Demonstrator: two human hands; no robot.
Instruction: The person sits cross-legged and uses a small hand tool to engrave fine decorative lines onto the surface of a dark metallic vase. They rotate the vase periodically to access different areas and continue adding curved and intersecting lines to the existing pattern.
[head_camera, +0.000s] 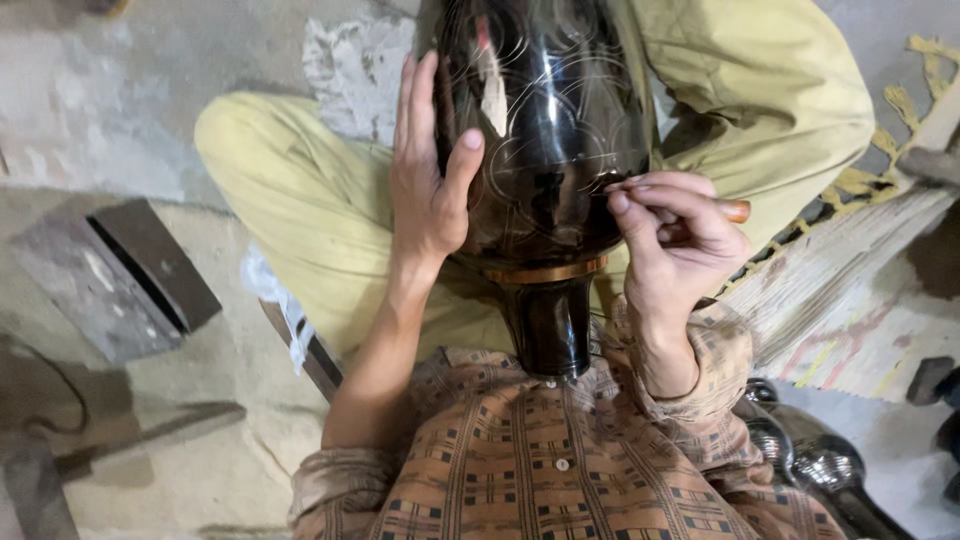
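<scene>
So the black engraved vase (545, 150) is laid across the lap, neck toward the chest, steadied by the left hand (428, 175) pressed flat and open against its side. A wooden-handled engraving tool (730, 210) is pinched tight in the right hand (675, 240), tip at the surface.

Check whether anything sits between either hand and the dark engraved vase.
Nothing visible does. The left hand lies flat against the side of the black vase, and the right hand, pinching a small wooden-handled tool, has its fingers right at the vase's surface.
</scene>
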